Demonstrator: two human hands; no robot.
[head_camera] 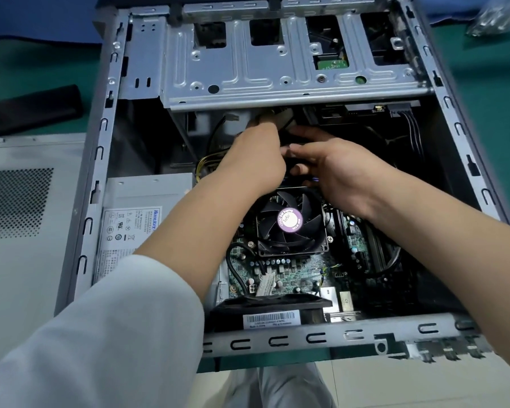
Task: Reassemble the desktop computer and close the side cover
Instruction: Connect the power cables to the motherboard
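The open desktop case [100,160] lies on its side, its motherboard [301,269] facing up. Both hands reach in above the CPU fan [290,222], just under the metal drive cage [277,69]. My left hand [256,154] curls its fingers round a pale cable connector [283,117] at the cage's lower edge. My right hand [333,166] grips a dark cable bundle [292,164] next to it, thumb underneath. The detached side cover [27,219] lies flat to the left of the case.
The power supply [136,219] fills the case's left side. A black oblong object [33,108] lies beyond the side cover. A clear bag [495,16] sits at the far right on the green mat [489,78]. Black cables [412,131] run down the right of the case.
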